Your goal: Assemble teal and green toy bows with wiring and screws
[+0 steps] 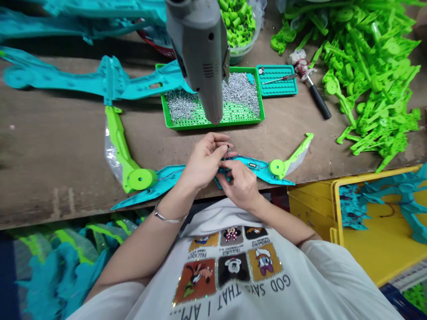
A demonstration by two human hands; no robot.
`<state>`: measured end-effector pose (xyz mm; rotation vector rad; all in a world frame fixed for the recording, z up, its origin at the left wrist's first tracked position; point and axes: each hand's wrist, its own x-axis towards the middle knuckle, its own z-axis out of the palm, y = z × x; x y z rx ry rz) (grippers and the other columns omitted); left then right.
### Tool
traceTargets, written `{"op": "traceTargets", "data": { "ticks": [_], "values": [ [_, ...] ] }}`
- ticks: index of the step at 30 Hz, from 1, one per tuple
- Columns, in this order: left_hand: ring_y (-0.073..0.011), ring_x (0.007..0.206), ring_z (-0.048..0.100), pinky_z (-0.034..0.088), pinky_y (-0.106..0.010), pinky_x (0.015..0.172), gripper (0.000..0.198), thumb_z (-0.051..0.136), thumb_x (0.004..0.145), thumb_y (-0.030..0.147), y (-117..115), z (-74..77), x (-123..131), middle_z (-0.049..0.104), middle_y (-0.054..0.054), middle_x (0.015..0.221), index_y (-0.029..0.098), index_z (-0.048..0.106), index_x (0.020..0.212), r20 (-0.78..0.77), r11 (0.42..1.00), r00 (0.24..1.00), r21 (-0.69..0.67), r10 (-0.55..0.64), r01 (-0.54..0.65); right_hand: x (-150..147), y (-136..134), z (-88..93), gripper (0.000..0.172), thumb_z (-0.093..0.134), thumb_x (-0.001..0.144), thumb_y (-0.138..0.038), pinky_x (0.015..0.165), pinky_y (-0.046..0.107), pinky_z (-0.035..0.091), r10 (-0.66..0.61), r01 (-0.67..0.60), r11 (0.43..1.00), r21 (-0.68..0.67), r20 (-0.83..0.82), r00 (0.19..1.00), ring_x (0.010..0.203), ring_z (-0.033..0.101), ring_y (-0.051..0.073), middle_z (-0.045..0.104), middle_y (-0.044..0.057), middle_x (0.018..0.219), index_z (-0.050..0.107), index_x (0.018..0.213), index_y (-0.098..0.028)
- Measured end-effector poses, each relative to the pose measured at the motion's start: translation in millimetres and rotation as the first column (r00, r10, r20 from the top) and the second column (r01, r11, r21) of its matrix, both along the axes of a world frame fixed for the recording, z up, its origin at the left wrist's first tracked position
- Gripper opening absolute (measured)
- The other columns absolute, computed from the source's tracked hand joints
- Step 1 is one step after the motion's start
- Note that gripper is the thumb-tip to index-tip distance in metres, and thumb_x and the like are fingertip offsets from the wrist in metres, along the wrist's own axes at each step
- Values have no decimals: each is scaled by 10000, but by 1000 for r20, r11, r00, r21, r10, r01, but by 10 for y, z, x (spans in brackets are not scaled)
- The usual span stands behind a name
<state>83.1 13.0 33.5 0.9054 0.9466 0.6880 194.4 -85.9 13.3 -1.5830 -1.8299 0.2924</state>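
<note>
A blue plastic bow-shaped shell (pixel 168 178) lies along the table's near edge, its hollow side up, with thin wires running inside. Lime green limbs are joined at both ends, the left limb (pixel 116 142) and the right limb (pixel 298 153). Over the shell's middle, my left hand (pixel 205 162) pinches thin dark and reddish wires (pixel 228 152) between thumb and forefinger. Close against it, my right hand (pixel 242 182) has its fingers bent and pressed together at the shell's centre; what they grip is hidden. A small metal part (pixel 252 166) sits in the shell to the right.
A grey power screwdriver (pixel 203 58) hangs above a green tray (pixel 213 122) of screws. Beyond are another blue shell (pixel 80 82), a teal tray (pixel 278 86), a hammer (pixel 318 100), a tub of green parts (pixel 240 24) and piled green limbs (pixel 376 84). A yellow crate (pixel 313 204) stands at right.
</note>
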Motion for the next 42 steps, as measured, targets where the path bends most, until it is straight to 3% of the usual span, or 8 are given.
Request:
{"op": "traceTargets", "data": {
  "ticks": [5,11,19,25,30,33,37,42],
  "values": [
    [-160,876,737,613,-348,864,294,675,856,274,-38,1,12,681,-54,1051,181,569,1115,51,999,998,-13,41,-40,-72,81,-37,208,538,994,-178,861,349,568,-44,42,999,35,57,997,945,705,208,733,94,1018,598,1190,-218],
    [-188,936,744,606,-336,854,403,777,787,277,-76,37,5,693,-38,995,183,562,1115,70,998,996,-30,59,-57,-72,38,8,222,500,971,-118,873,367,567,-48,47,999,6,71,996,932,711,214,734,79,949,637,1105,-228],
    [-127,792,710,571,-249,749,385,763,822,298,-145,-95,-52,672,-1,909,194,594,1151,-57,965,985,217,163,-147,76,-103,193,292,519,981,-132,946,416,577,-73,73,997,-23,14,997,1042,719,249,751,127,1101,637,1235,-215],
    [-108,743,631,522,-218,672,370,760,861,361,-283,-167,-175,658,-4,899,202,642,1173,-128,957,979,264,160,-122,172,-53,268,303,500,1017,-173,910,386,593,-132,136,990,-43,77,988,977,701,231,715,128,1048,672,1265,-192],
    [-145,852,655,545,-256,774,419,820,807,348,-408,-124,-299,668,-22,925,207,669,1171,-123,948,990,316,67,-25,256,17,280,276,500,1016,-171,804,330,595,-98,105,990,-94,75,992,869,674,200,663,123,978,749,1130,-142],
    [-171,921,674,557,-295,841,431,822,791,276,-446,-106,-367,682,-40,998,229,683,1197,-190,893,982,444,18,69,356,102,340,240,558,986,-157,790,306,583,-50,59,986,-158,61,997,853,680,179,675,92,970,777,1083,-179],
    [-170,917,678,543,-308,865,316,660,888,162,-418,-110,-409,694,-43,982,243,702,1190,-329,757,944,619,7,210,503,288,490,211,632,932,-108,807,299,563,98,-93,941,-326,-1,995,850,717,172,752,44,921,795,1008,-218],
    [-181,997,684,533,-312,886,208,618,918,128,-329,-149,-365,711,-58,1036,222,737,1060,-277,663,961,718,-9,213,598,516,629,212,671,832,-33,712,261,510,91,-124,893,-433,-97,991,697,695,134,767,-20,781,775,904,-202]
  ]
}}
